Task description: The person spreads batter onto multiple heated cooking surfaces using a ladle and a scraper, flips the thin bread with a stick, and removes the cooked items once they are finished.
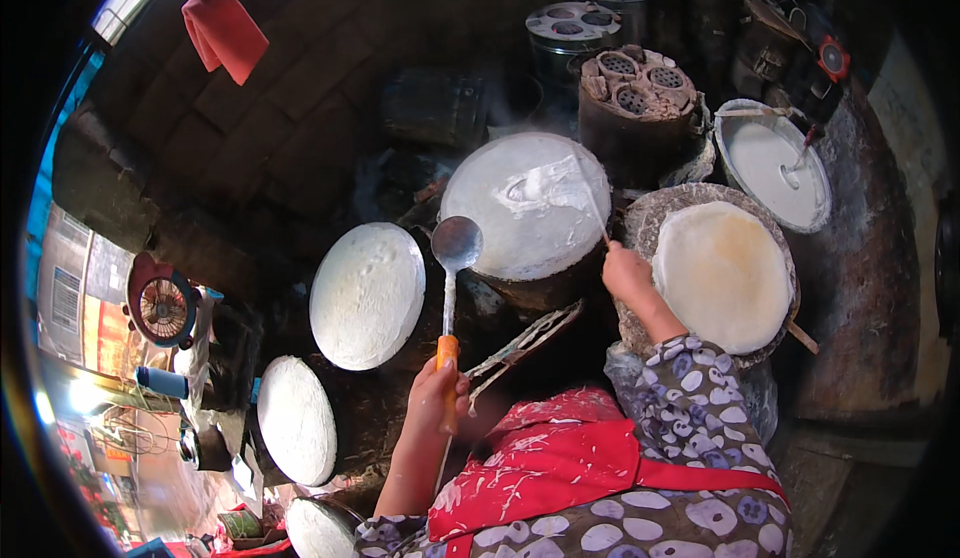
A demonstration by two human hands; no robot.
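My left hand (435, 393) is closed around the orange handle of a metal ladle (457, 243), its bowl just left of a round griddle (517, 235). White batter (540, 187) lies on that griddle, thick and uneven near the middle. My right hand (628, 273) grips a thin stick or scraper (591, 190) that reaches over the batter. To the right, a pale round flatbread (724, 277), lightly browned on one side, rests on a rough round board (637, 220). Left of the ladle is another round griddle covered with a white layer (367, 295).
A bucket of white batter (772, 172) with a utensil in it stands at right. Behind are a coal stove with perforated briquettes (634, 100) and another stove (574, 22). More white-covered rounds (298, 421) lie at lower left. Metal tongs (525, 340) lie between my arms; a fan (161, 301) stands left.
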